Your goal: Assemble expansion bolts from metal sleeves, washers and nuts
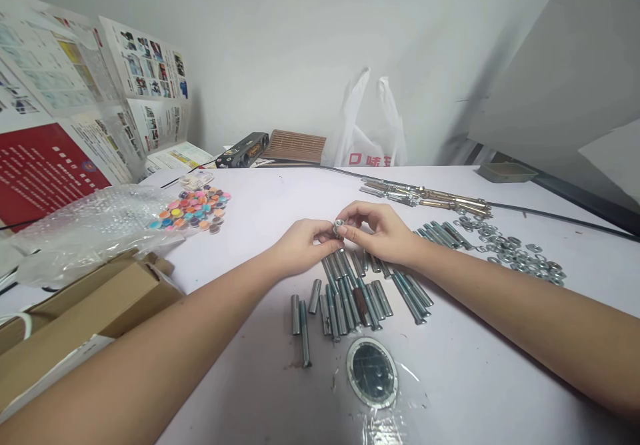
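Note:
My left hand (313, 243) and my right hand (374, 231) meet above the middle of the white table. Between their fingertips is a small metal ring-shaped piece (339, 223), pinched by both; whether a longer part hangs below it is hidden. Under and in front of my hands lie several metal bolts and sleeves (345, 298), one of them brown. More bolts (444, 234) rest beyond my right wrist, beside a scattered pile of washers and nuts (520, 251).
Bronze and silver anchor bolts (430, 198) lie at the back right, near a shallow tray (506, 172). Colourful discs (195, 208), plastic wrap (100, 225) and a cardboard box (85, 325) occupy the left. A round dark disc (373, 372) lies in front; a white bag (371, 131) stands behind.

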The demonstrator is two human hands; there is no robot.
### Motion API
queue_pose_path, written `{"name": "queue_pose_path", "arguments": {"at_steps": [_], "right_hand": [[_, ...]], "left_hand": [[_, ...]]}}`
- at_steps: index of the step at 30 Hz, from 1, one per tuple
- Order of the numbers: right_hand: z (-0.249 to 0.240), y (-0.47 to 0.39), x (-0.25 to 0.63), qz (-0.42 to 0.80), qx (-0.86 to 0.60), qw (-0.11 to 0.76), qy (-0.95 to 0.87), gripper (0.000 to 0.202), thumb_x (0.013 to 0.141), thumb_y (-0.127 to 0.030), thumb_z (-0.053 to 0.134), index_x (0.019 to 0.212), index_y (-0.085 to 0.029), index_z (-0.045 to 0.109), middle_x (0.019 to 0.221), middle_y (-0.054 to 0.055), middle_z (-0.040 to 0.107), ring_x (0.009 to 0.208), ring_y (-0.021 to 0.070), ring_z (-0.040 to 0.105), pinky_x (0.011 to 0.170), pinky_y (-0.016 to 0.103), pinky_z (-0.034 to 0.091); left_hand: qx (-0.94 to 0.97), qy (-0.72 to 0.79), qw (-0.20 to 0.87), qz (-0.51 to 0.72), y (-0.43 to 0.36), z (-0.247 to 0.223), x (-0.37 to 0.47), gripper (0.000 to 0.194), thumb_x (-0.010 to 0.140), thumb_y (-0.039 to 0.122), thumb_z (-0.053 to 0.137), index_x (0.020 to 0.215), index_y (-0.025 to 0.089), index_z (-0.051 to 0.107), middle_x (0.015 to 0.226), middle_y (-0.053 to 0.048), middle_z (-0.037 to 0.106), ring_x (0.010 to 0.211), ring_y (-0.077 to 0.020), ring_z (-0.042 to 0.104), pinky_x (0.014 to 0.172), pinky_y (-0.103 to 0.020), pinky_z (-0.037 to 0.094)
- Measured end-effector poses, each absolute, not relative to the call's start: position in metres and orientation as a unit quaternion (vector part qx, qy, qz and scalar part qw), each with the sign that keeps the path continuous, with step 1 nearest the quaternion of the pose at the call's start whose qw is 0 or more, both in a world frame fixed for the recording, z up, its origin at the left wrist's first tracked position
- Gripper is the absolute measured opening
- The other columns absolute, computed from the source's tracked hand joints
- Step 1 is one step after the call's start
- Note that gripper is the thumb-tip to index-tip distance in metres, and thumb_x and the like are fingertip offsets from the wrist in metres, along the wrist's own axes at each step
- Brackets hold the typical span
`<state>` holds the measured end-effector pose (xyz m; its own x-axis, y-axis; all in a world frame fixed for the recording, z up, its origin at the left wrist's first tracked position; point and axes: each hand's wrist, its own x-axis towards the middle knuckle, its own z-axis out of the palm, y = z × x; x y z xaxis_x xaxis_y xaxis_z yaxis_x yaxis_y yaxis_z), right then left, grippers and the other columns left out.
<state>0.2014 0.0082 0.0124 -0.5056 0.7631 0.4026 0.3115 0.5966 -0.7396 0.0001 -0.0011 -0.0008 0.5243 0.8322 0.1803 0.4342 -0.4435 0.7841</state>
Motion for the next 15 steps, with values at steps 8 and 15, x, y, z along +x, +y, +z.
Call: {"name": "queue_pose_path", "arguments": {"at_steps": [8,15], "right_hand": [[0.0119,0.0086,0.2037,0.286,-0.287,0.367,-0.837,0.038,0.086,-0.035,0.065,0.121,-0.021,0.062,0.112,0.009,0.066,0.092,0.0185,0.059,0.083,0.036,0.049],[0.0141,0.0068,0.2025,0.272,-0.267,0.372,-0.846,0.022,0.088,-0.029,0.06,0.107,-0.021,0.066,0.105,0.007,0.067,0.097,0.0195,0.06,0.083,0.037,0.047]], "left_hand": [[0.799,0.395,0.348,0.29,-0.002,0.0011,0.0002,0.029,0.087,0.038,0.056,0.07,0.015,0.059,0.069,0.002,0.056,0.067,-0.0122,0.049,0.062,-0.025,0.036],[0.798,0.401,0.349,0.285,-0.0013,0.0005,0.0002,0.024,0.086,0.036,0.057,0.076,0.015,0.063,0.071,0.001,0.059,0.069,-0.0138,0.052,0.066,-0.026,0.039]]}}
